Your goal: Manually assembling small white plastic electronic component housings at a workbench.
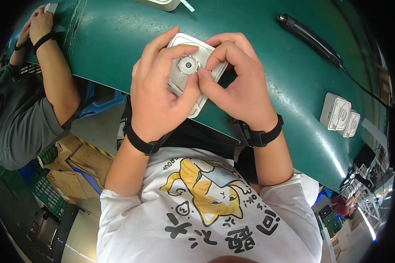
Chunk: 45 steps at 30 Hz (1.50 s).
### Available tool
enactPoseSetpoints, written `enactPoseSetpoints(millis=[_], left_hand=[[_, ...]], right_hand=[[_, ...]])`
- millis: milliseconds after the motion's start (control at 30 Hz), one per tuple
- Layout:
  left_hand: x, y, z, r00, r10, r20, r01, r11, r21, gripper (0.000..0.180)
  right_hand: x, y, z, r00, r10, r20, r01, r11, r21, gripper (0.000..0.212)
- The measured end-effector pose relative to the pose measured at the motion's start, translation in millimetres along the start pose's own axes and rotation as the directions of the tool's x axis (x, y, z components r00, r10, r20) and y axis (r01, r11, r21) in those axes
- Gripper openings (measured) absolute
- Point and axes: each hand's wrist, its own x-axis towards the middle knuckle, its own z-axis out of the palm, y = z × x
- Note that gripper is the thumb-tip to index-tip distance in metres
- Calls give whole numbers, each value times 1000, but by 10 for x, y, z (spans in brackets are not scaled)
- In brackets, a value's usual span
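Here, white case (206, 54): between both hands, at the near edge of the green table (114, 39).
Left hand (159, 83): closed around the case's left side, forefinger and thumb spanning the round part (188, 65).
Right hand (239, 74): curled shut on the right side, thumb tip beside the left thumb.
Corded black tool (309, 39): lying well to the right.
White units (336, 113): farther right, touching.

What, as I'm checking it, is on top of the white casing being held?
A round disc shows; the left hand and right hand hide parts of the casing's top.
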Motion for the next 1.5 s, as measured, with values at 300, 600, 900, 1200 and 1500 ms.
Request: enactPoseSetpoints(millis=[300,600,900,1200,1500], left_hand=[[-34,6,47,1000,-14,-26,16,999,41,44],[-29,22,74,999,-16,-38,18,999,30,45],[6,30,-39,999,9,-53,-4,995,96,46],[-62,198,11,997,-36,-69,41,997,62,45],[-89,190,-41,997,-76,-27,74,996,-49,40]], right_hand=[[23,-23,-17,997,80,10,-80,996,28,20],[23,-27,-73,993,114,27,-115,993,38,19],[82,-91,-50,994,85,65,-88,995,50,19],[-3,-19,44,996,86,-7,-85,995,53,35],[-15,-38,41,991,137,-6,-135,986,101,37]])
